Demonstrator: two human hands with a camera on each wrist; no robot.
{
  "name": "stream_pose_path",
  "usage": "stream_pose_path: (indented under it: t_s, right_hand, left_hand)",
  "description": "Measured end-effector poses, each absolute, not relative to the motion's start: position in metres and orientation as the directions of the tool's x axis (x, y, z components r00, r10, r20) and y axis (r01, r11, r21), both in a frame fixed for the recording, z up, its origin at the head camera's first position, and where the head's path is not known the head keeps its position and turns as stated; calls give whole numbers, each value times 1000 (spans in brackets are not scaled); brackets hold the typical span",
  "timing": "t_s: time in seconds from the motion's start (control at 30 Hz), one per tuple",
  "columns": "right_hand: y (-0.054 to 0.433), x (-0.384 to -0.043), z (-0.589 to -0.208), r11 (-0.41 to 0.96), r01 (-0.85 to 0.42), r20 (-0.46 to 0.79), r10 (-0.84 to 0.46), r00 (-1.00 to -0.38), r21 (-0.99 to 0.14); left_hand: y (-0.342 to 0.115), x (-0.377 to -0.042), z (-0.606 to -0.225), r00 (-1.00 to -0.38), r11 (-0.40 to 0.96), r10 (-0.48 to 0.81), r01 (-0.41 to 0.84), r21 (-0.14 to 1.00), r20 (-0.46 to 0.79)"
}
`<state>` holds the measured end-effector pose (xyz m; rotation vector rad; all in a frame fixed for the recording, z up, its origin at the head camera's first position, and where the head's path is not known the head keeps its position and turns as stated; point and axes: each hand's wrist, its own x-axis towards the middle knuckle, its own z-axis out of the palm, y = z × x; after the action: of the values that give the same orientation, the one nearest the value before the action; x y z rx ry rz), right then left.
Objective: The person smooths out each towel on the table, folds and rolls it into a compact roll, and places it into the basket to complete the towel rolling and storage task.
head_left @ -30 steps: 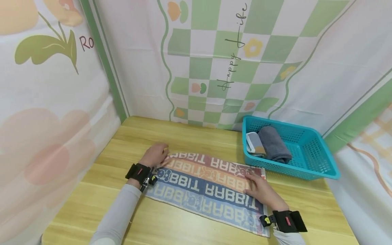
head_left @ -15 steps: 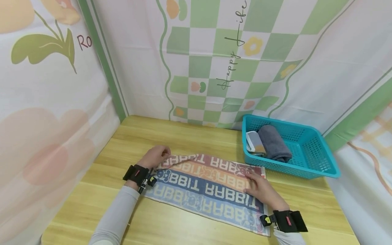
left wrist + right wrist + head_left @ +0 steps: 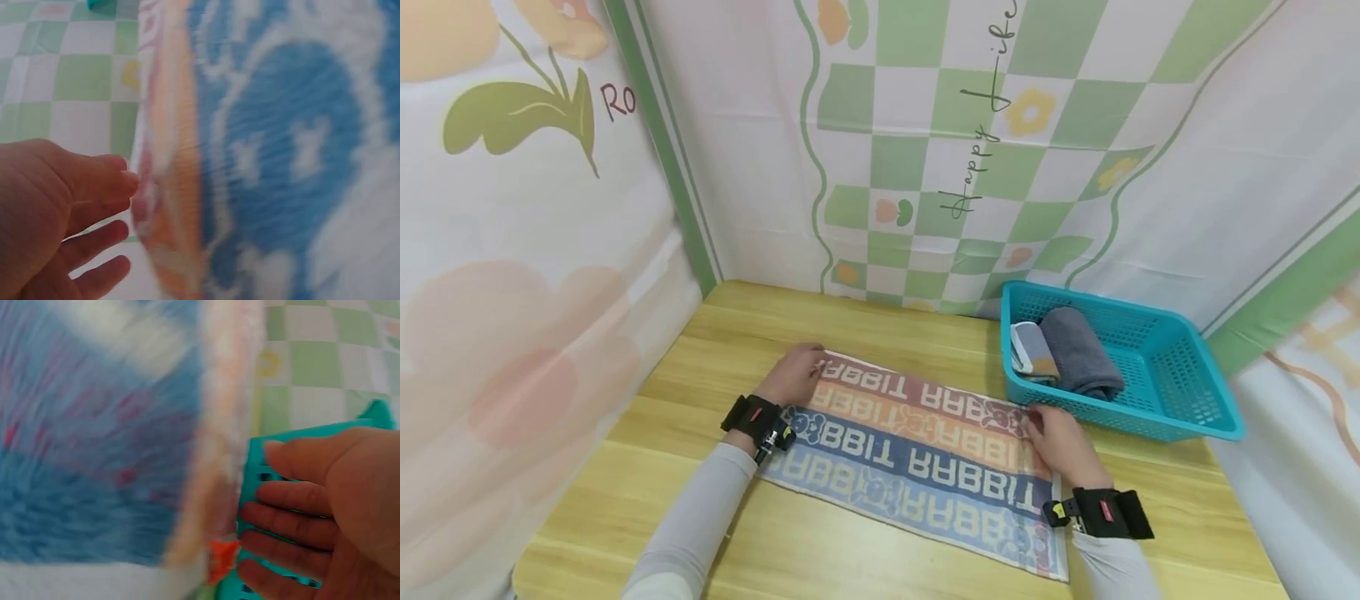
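A striped towel in red, orange and blue, with pale lettering and bear prints, lies spread on the wooden table. My left hand is at its far left corner; in the left wrist view thumb and forefinger pinch the edge while the other fingers stand free. Over at the far right corner is my right hand, close in front of the basket. Seen from the right wrist, its fingers are extended beside the towel's edge, with the thumb apart from them.
A teal plastic basket stands at the back right of the table. In its left part lie a rolled grey towel and a small folded grey, white and orange cloth. Printed curtains hang behind and at the sides.
My left hand has drawn the towel's far left corner outward, and the rumpled far edge there now lies straight. My right hand has slid from the towel's right part up to its far right corner.
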<state>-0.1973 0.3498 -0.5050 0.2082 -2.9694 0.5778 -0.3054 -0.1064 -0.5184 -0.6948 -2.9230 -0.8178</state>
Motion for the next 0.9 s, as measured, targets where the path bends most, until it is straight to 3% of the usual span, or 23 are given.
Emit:
stream_pose_path:
  t_s: [0.13,0.4,0.57,0.73,0.9]
  right_hand:
    - [351,-201,-510,933,-150,139,-109,-984,-328]
    - [348,-195,-511,941,-161,140,-124,-982,-296]
    - [347,-188,-510,948,-216,159,-182,-970,-235]
    - [342,-182,-498,917,-224,137,-188,-973,-330]
    - [340,-178,-478,900,-190,99,-164,-981,-391]
  left_hand:
    - [-104,-304,-523,-900,764,428,410,498,83]
    - [-109,-303,-520,-910,795,391,410,446,139]
    - [-117,-300,-522,-902,800,418,422,426,108]
    - [-123,-295,-521,-889,790,448,442,424,92]
    - [-126,-290,-514,-893,788,449,387,479,-17]
